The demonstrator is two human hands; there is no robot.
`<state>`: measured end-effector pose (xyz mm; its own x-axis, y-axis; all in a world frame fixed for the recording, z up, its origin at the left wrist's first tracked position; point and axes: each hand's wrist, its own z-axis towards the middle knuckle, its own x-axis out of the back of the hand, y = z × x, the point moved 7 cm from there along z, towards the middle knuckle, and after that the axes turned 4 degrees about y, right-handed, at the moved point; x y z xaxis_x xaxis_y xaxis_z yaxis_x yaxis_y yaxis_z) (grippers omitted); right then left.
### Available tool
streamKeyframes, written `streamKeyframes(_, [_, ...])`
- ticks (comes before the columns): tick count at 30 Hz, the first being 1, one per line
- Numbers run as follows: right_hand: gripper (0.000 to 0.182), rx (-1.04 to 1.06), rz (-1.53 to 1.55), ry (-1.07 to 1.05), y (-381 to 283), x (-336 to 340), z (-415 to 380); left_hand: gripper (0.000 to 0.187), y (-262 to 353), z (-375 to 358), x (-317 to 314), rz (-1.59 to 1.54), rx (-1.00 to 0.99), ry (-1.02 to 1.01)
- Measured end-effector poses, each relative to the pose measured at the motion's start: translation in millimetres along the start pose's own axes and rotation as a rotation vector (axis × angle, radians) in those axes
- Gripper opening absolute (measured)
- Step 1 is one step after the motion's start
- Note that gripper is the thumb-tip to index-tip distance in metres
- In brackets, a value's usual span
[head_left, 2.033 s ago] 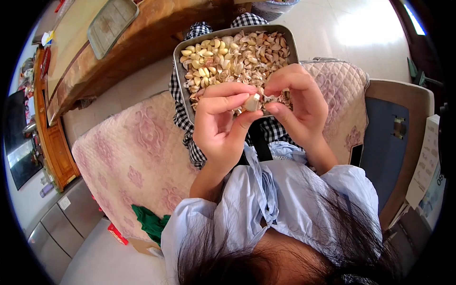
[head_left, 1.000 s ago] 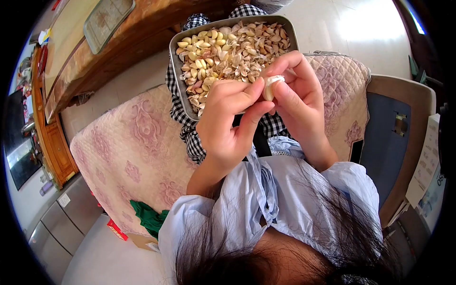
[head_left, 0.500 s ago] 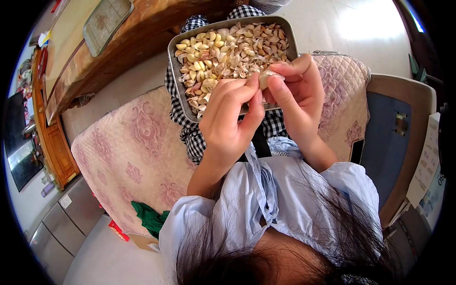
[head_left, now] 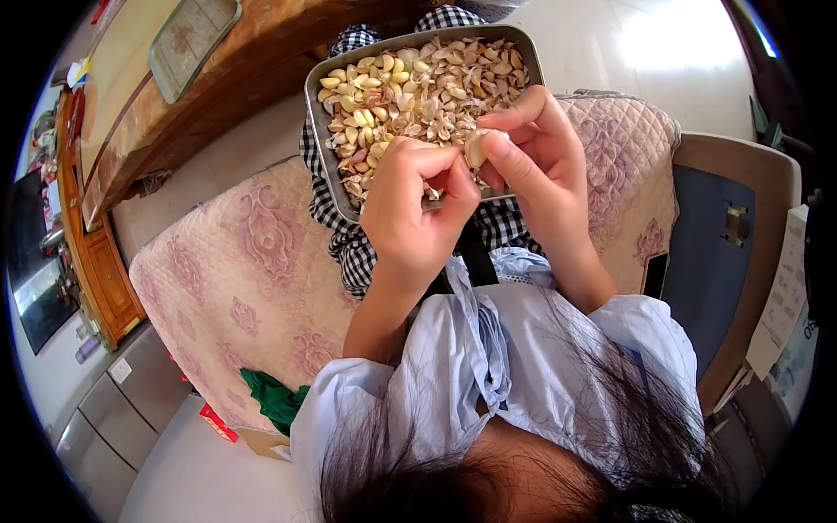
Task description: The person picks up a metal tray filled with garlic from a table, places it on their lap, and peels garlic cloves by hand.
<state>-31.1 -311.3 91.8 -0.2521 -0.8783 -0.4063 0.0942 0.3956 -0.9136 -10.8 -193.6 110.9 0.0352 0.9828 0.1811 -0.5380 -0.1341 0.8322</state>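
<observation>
Garlic clove (head_left: 475, 150), one: pinched in my right hand (head_left: 542, 170), long axis roughly fore-and-aft. Left hand (head_left: 417, 202): fingertips drawn together just left of it; contact, I cannot tell. Tray (head_left: 320, 131): beneath, beyond.

Garlic clove (head_left: 475, 150) changed hands: 2.0 s ago in fingers of left hand (head_left: 414, 205), now between thumb and fingers of right hand (head_left: 540, 166). Clove now slightly farther out. Right hand moved farther and slightly left. Left thumb and forefinger, spread around clove 2.0 s ago, now drawn in just left of it; contact unclear. Since 0.5 s ago: more of clove showing. Tray (head_left: 410, 42) slightly farther left in view.
</observation>
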Motion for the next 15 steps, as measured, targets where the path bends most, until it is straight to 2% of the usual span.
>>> streamKeyframes(2, [0.013, -0.142, 0.178, -0.033, 12.4, 0.2, 0.6, 0.012, -4.0, 1.0, 0.2, -0.047, 0.035, 0.017])
streamKeyframes(3, [0.013, -0.142, 0.177, -0.031, 14.0, 1.2, 1.1, 0.011, -7.0, 1.2, 1.0, -0.094, 0.069, 0.035])
streamKeyframes(5, [0.013, -0.221, 0.416, -0.084, 19.8, -3.4, 0.7, 0.009, -5.9, 3.8, 3.2, -0.09, 0.076, 0.035])
streamKeyframes(13, [0.023, -0.181, 0.37, -0.061, 17.7, -4.6, 2.3, 0.014, -4.5, 4.0, -0.2, -0.084, 0.079, -0.052])
streamKeyframes(15, [0.025, -0.171, 0.376, -0.077, 18.8, -4.5, 2.4, 0.017, -11.3, 0.2, -1.8, -0.185, 0.203, -0.068])
